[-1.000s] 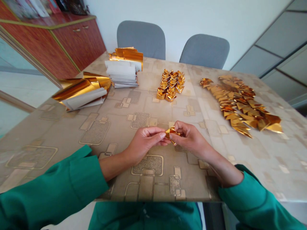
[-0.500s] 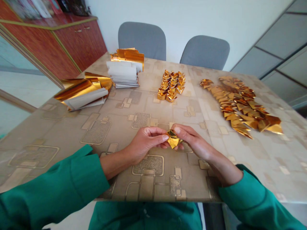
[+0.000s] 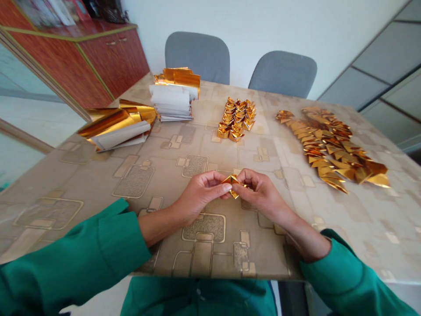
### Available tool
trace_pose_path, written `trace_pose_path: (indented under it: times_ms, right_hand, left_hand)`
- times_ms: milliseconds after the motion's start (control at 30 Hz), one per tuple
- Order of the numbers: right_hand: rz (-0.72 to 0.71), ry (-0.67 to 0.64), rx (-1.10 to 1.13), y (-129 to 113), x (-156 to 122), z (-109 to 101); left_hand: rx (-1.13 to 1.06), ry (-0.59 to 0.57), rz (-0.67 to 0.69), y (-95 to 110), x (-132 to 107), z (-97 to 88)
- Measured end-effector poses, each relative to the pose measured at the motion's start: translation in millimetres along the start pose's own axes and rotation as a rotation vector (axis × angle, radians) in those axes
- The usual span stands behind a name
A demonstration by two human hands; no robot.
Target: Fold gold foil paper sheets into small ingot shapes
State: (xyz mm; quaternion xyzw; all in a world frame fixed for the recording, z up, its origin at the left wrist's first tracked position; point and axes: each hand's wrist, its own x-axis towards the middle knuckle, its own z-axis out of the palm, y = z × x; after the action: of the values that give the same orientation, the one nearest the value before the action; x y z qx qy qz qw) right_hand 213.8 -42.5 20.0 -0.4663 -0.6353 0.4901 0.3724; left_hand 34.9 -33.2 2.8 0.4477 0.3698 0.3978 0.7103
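Gold foil piece (image 3: pixel 233 181) looks narrower now, pinched between left hand (image 3: pixel 202 195) and right hand (image 3: pixel 261 193).

Beyond the far edge of the bench (image 3: pixel 164 151), two grey upholstered chairs (image 3: pixel 197 57) stand side by side, their backs just clear of it. Behind them rises a plain white wall (image 3: pixel 250 39). Left of the bench is a reddish wooden sideboard (image 3: pixel 82 66) with gold-coloured trim and small metal handles, and what look like books (image 3: pixel 49 11) sit on top, cut off by the view. Right of the bench, large grey panels (image 3: pixel 388 57) with dark joints slant upward. Pale, glossy floor (image 3: pixel 29 118) shows at lower left, under soft, even light.
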Motion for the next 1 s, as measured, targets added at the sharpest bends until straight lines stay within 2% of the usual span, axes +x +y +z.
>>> trace_pose_path:
  times_ms: [67,267,467,700,900,1000]
  right_hand:
    - [0.011,-0.01,0.024,0,1,-3]
    - [0.119,-0.001,0.063,-6,1,-3]
    - [0.076,0.029,0.025,-5,-2,7]
    - [0.026,0.089,-0.117,1,-1,8]
    - [0.069,-0.051,0.042,-1,1,-4]
    - [0.081,-0.053,0.053,-3,2,-8]
  left_hand:
    - [-0.03,0.011,-0.009,-1,0,-0.3]
    - [-0.226,0.147,0.013,-2,2,1.5]
    - [-0.3,0.137,-0.01,0,3,1.6]
    - [-0.295,0.118,-0.065,1,3,2.0]
    - [-0.304,0.116,-0.056,0,5,0.3]
    - [-0.305,0.139,-0.053,0,5,0.1]
